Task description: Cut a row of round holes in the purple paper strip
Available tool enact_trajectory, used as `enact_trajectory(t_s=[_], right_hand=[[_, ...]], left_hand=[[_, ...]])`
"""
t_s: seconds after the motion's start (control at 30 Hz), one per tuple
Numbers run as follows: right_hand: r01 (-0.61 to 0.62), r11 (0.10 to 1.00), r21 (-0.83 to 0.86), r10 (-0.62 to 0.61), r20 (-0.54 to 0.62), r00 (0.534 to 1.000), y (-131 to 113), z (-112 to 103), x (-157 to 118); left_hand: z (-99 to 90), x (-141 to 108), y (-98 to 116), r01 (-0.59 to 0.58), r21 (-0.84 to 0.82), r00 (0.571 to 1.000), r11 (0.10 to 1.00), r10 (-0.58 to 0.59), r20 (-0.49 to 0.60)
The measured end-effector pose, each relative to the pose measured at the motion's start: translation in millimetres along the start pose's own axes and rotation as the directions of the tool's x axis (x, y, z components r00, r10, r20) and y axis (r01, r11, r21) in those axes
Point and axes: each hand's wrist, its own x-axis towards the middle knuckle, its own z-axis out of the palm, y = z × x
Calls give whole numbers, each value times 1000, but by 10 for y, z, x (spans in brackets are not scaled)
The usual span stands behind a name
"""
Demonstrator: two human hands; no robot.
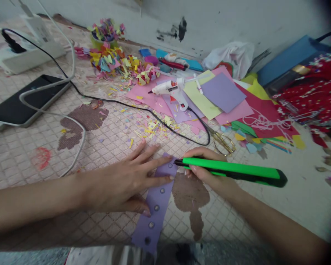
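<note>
A purple paper strip (160,200) with a row of several small round marks lies slantwise at the table's front edge, its lower end reaching past the edge. Spread flat across its upper part, my left hand (127,180) presses on the strip with fingers apart. My right hand (209,171) is closed around a green and black utility knife (231,169), whose dark tip points left and meets the strip's upper right corner. Whether the blade is out is too small to tell.
A glue gun (172,90) rests on coloured paper sheets (224,92), with gold scissors (223,142) nearby. A black cable (113,102) crosses the patterned tablecloth (121,147). Paper scraps, a tablet (24,99) and a power strip (24,55) lie behind and left.
</note>
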Motion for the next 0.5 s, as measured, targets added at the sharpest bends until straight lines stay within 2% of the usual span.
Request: enact_trajectory(t_s=[0.17,0.4,0.5], right_hand=[[-34,999,26,35,-41,999,-9,21,-31],[-47,976,214,74,-118,990,121,-45,28],[-42,963,267,77,-126,989,154,-48,44]], left_hand=[[1,1,9,14,16,999,1000,-13,-46],[-96,-19,-73,-49,-48,998,998,50,28],[-30,-19,-20,0,-28,1000,1000,1,2]])
